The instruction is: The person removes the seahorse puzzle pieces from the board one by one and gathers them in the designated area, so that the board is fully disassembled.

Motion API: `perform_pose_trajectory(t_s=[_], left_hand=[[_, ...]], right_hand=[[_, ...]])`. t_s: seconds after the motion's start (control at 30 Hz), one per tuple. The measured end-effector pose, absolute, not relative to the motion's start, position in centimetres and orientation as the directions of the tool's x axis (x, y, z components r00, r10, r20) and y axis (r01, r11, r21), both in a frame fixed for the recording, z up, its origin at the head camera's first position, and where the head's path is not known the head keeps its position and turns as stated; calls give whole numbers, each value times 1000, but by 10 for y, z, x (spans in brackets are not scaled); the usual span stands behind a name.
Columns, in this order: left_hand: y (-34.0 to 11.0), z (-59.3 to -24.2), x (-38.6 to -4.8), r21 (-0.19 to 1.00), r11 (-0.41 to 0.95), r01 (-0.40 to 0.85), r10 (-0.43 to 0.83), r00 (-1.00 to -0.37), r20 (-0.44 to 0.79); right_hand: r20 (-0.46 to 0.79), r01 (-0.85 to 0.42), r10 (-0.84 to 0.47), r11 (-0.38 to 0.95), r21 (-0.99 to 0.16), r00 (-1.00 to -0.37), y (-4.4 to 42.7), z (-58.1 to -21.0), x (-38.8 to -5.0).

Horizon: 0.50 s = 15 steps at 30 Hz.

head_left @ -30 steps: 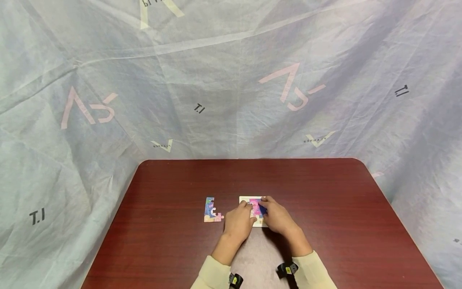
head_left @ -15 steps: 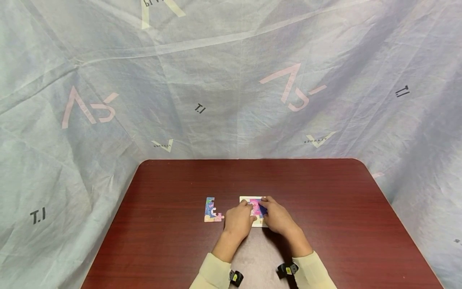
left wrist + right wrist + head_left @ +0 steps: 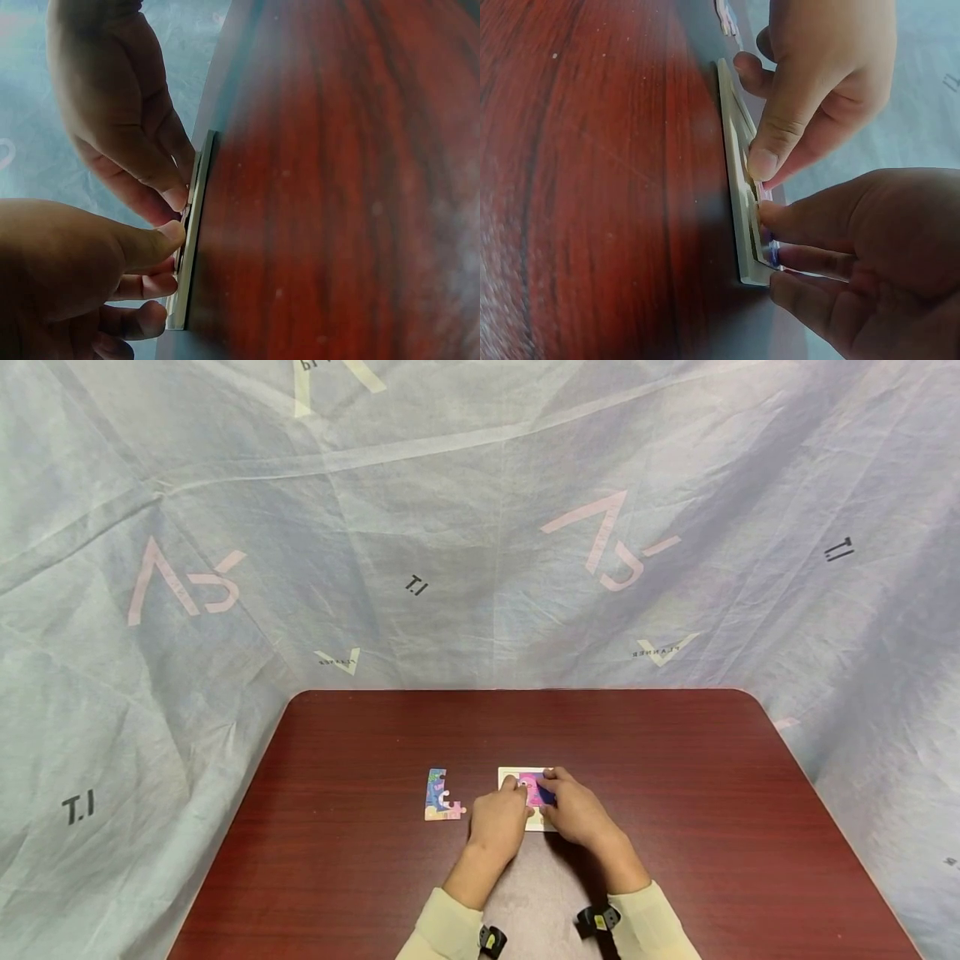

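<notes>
A pale square puzzle board (image 3: 540, 828) lies on the table, with joined pink and blue pieces (image 3: 532, 790) in its middle. From the left, my left hand (image 3: 498, 820) pinches the near-left part of these pieces between thumb and fingers. My right hand (image 3: 580, 814) grips their blue right side, its fingertips at the board's right edge. Both thumbs (image 3: 763, 163) sit close together at the near side in the right wrist view, where the pieces' edge (image 3: 762, 191) shows slightly raised at the board. Fingers cover much of the board's left and right sides.
Left of the board, an L-shaped group of joined puzzle pieces (image 3: 435, 795) lies flat on the dark red table (image 3: 360, 860). A pale printed cloth (image 3: 480, 527) hangs behind the table and along both sides.
My left hand has shifted slightly right, and the two thumbs are closer together at the pieces' near side. The board and the L-shaped group have stayed in place.
</notes>
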<state>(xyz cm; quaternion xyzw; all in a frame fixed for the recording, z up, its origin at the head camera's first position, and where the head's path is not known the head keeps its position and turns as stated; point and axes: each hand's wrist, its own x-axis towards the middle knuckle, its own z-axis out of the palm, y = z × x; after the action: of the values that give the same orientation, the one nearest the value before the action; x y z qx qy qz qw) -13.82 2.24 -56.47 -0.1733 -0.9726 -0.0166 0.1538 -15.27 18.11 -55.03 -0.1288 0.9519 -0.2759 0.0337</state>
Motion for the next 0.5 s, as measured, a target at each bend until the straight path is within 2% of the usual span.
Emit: perform_pose_trajectory(t_s=[0.5], left_hand=[[25, -570, -138, -42, 942, 332, 326, -881, 343]], right_hand=[[42, -261, -278, 825, -502, -960, 181, -553, -152]])
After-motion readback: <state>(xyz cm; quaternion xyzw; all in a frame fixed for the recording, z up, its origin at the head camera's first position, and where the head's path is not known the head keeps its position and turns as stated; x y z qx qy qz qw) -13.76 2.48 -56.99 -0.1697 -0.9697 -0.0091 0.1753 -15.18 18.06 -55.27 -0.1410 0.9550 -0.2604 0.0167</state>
